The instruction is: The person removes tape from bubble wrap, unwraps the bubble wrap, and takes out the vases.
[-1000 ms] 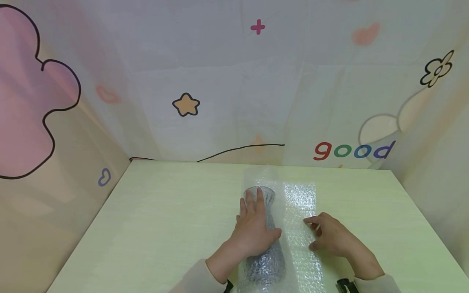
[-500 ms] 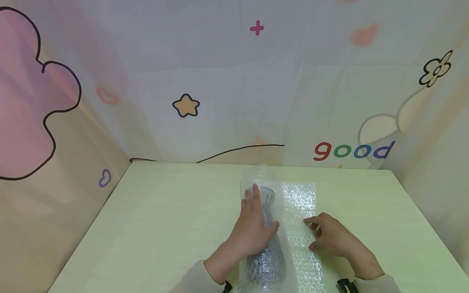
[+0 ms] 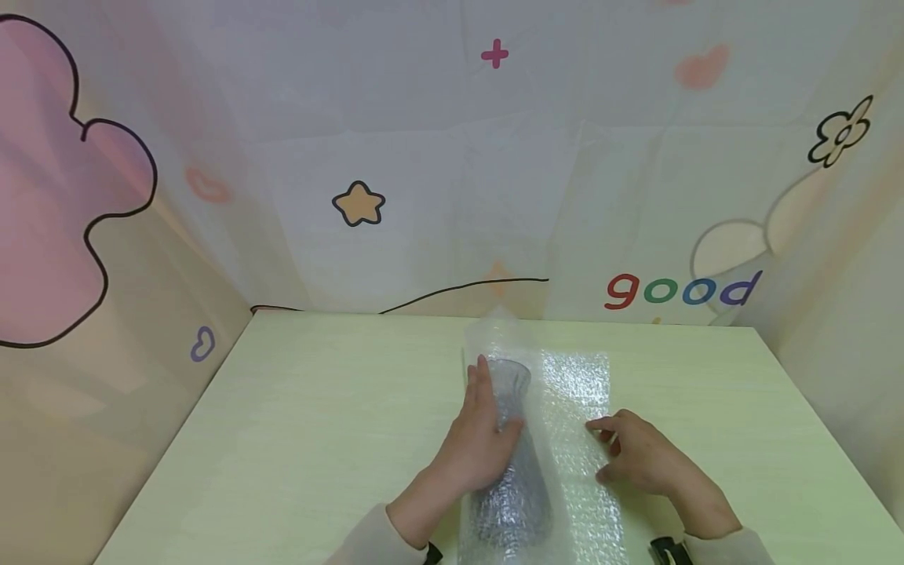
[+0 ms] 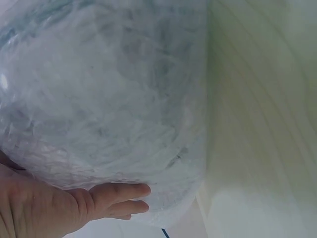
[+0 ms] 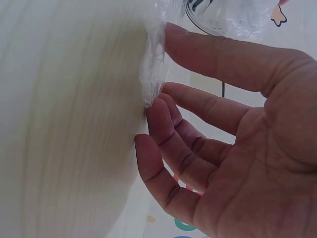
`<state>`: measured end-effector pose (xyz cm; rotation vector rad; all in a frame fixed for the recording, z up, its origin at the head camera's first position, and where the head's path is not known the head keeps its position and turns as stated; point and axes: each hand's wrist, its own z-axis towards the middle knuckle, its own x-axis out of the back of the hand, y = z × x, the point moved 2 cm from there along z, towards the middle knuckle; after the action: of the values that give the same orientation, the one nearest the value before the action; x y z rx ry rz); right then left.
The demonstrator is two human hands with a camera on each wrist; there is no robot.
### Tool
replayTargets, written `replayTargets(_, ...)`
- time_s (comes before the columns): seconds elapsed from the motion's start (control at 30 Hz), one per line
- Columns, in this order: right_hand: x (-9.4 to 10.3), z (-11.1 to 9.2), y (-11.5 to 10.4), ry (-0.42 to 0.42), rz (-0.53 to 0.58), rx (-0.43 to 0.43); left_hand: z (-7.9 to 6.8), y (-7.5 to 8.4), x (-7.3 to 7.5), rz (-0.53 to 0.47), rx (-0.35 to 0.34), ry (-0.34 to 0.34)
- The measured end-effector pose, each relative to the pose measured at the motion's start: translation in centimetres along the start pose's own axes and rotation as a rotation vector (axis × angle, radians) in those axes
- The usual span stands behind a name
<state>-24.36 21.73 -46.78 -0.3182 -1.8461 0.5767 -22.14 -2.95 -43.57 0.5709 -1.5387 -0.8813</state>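
A clear glass vase (image 3: 512, 494) lies on its side under bubble wrap, its flared mouth toward the back wall. My left hand (image 3: 476, 443) rests along the vase's left side with straight fingers, over the wrap. In the left wrist view, those fingers (image 4: 119, 196) lie against the wrapped vase (image 4: 104, 94). A flat stretch of bubble wrap (image 3: 582, 479) spreads to the right of the vase. At its right edge, my right hand (image 3: 639, 455) touches the film with thumb and fingertips spread apart. The right wrist view shows those fingertips at the film's edge (image 5: 154, 69), close to the tabletop.
The pale wood-look table (image 3: 318, 424) extends to both sides of the wrap. Behind it hangs a printed backdrop (image 3: 424, 141) with a star, hearts and the word "good". A loose end of wrap (image 3: 500, 329) stands up beyond the vase's mouth.
My left hand has slid leftward, off the top of the vase and onto its left side. The wrap's far end has risen slightly. My right hand has stayed in place.
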Motion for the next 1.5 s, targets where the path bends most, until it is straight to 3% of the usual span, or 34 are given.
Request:
replayTargets(0.63,0.0,0.3,0.3,-0.005,0.002,-0.011,-0.1,-1.0,0.8,-0.098,-0.044,0.045)
replayTargets(1.03,-0.1,0.3,0.4,-0.003,0.009,0.008,-0.2,-2.2,1.4,-0.175,-0.021,0.08)
replayTargets(1.5,-0.1,0.2,0.3,0.0,0.011,0.014,-0.3,-3.5,2.0,-0.25,0.004,0.067)
